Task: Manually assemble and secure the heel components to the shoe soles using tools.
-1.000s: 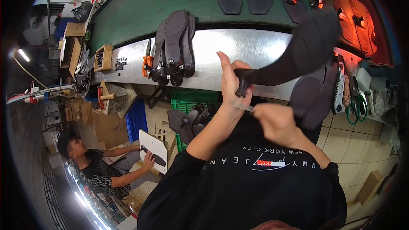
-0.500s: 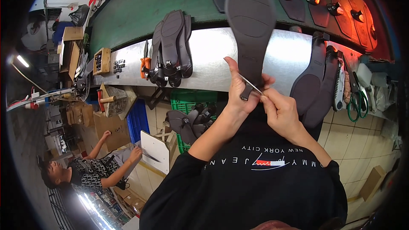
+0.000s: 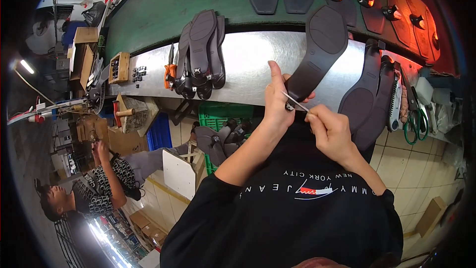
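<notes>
In my left hand (image 3: 278, 100) is the heel end of a dark grey shoe sole (image 3: 323, 44), its broad toe end pointing away to the upper right. My left thumb sticks up beside it, while the fingers curl underneath. A small black strap end (image 3: 289, 106) pokes out at the held end. Pinched in my right hand (image 3: 331, 130) is a thin metal rod-like tool (image 3: 296, 101), its tip laid across the strap end. Whether the tip goes into the strap, I cannot tell. More soles (image 3: 201, 44) lie in a stack to the left on the metal ledge.
Beyond the metal ledge (image 3: 248, 59) runs a green conveyor belt (image 3: 173, 15) carrying several soles. Orange-handled pliers (image 3: 170, 72) and a wooden box (image 3: 119, 67) lie left; more soles (image 3: 358, 101), a box cutter (image 3: 394, 104) and green-handled scissors (image 3: 416, 124) lie right. A person (image 3: 104, 183) stands at left.
The sole has swung to the right and lower, tilting its toe end to the upper right. My right hand stays close by with the tool. The person at left has shifted away from the white board.
</notes>
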A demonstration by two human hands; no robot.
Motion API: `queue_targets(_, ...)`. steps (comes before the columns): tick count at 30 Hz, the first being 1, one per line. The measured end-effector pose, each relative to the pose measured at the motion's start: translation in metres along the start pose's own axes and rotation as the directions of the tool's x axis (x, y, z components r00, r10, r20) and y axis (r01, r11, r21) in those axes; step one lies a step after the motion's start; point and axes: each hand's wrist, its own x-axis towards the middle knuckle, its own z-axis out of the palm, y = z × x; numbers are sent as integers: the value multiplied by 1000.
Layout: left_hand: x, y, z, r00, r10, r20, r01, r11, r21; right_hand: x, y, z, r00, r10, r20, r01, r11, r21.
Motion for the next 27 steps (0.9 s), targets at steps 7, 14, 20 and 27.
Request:
queue_targets(7,-5,1,5,997,69,20,-71,992,100,0,-1,2,998,-59,4,59,992,-112)
queue_targets(14,3,-7,3,999,-34,-38,34,999,-6,1,-1,0,955,-291,-58,246,885,-396)
queue_targets(20,12,-18,-9,972,-235,6,233,962,-144,-11,-4,3,904,-425,43,416,851,-322)
queue_targets(27,-3,-9,-14,957,-126,261,131,991,0,18,-18,-16,991,8,-130,2,997,82)
